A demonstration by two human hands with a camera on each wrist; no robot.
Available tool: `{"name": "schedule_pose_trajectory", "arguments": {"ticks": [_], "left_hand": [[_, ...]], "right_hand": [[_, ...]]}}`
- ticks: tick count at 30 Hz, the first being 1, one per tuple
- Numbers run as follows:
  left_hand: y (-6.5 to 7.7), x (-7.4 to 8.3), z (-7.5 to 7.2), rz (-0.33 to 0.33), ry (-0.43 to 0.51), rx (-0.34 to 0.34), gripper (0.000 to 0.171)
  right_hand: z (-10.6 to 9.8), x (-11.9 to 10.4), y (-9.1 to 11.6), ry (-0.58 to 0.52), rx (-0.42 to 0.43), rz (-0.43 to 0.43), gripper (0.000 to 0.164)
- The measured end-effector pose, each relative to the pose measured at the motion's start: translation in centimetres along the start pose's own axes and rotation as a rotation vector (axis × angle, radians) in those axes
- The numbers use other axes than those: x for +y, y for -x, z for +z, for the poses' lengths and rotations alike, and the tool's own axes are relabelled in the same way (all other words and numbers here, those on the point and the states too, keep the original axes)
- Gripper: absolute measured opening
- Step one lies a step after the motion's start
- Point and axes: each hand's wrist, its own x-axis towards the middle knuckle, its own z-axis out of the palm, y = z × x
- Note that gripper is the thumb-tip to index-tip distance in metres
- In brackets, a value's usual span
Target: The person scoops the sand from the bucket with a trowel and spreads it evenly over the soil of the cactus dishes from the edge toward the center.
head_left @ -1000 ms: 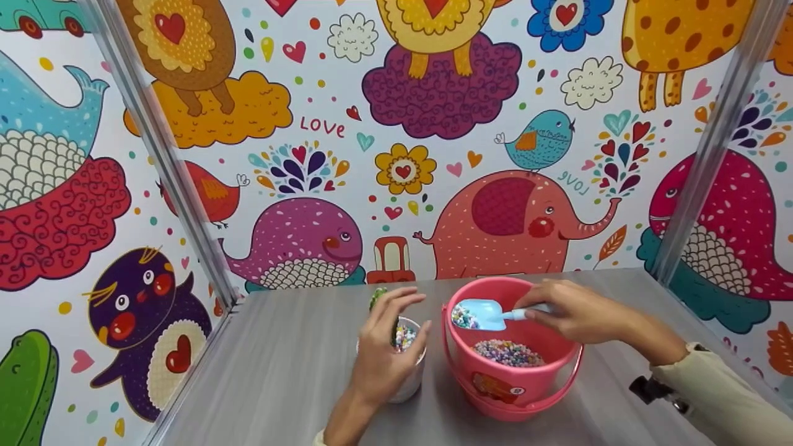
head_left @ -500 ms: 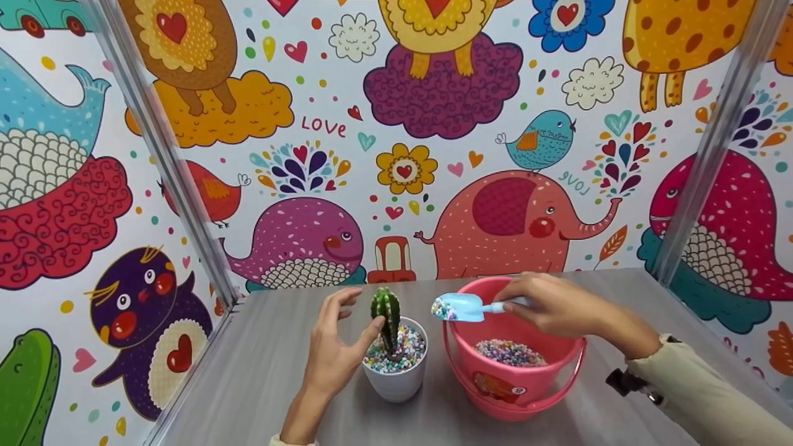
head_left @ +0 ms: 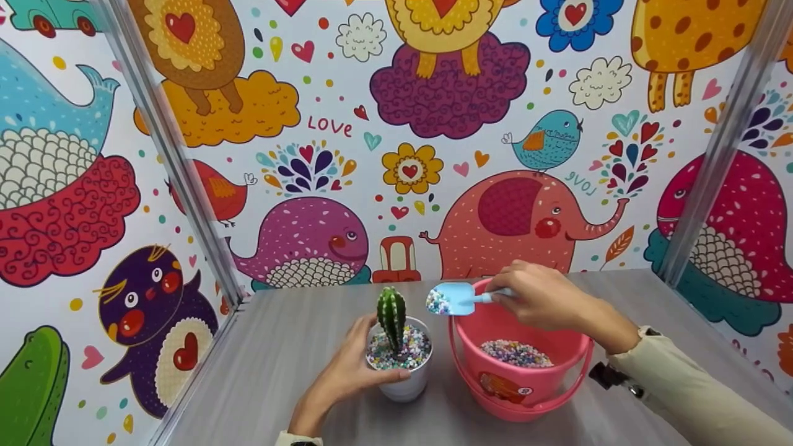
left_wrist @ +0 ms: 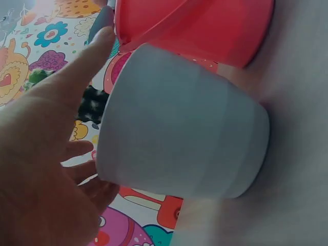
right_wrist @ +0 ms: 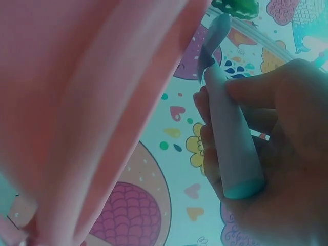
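Note:
A white plant pot (head_left: 406,390) filled with pastel beads (head_left: 414,353) holds a small green cactus (head_left: 391,316). Round the pot's near left side curves my left hand (head_left: 347,365), its thumb along the front rim and its fingers behind, partly hidden. The left wrist view shows the pot (left_wrist: 184,128) large, with the left hand (left_wrist: 46,143) at its rim. With my right hand (head_left: 536,294) I grip the handle of a light blue toy scoop (head_left: 461,298); beads lie in its blade. The scoop's handle (right_wrist: 233,138) sits between thumb and fingers. The blade overlaps the pink bucket's left rim.
The pink bucket (head_left: 526,396), with its handle hanging down in front, stands right of the pot. More beads (head_left: 515,353) lie in it. A grey table (head_left: 279,347) is enclosed by walls (head_left: 409,74) with cartoon animals and metal corner posts (head_left: 179,148).
My left hand passed left off the cactus side, then came in round the pot's rim. My right hand moved left with the bead-filled scoop, from over the bucket towards the pot.

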Motion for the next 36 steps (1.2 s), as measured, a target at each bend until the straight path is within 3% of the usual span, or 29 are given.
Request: {"name": "schedule_pose_trajectory", "arguments": {"ticks": [9, 20, 29, 36], "left_hand": [[0.1, -0.2, 0.4, -0.042, -0.006, -0.058, 0.122], [0.2, 0.1, 0.4, -0.065, -0.026, -0.054, 0.119], [0.3, 0.3, 0.6, -0.040, -0.064, -0.037, 0.118], [0.4, 1.0, 1.0, -0.094, -0.108, -0.015, 0.119]], "right_hand": [[-0.3, -1.7, -0.9, 0.015, -0.029, 0.038, 0.021], [-0.1, -3.5, -1.7, 0.009, -0.094, 0.050, 0.019], [-0.3, -4.1, -1.7, 0.017, -0.089, 0.047, 0.016], [-0.4, -4.8, -1.7, 0.069, -0.076, 0.035, 0.016]]}}
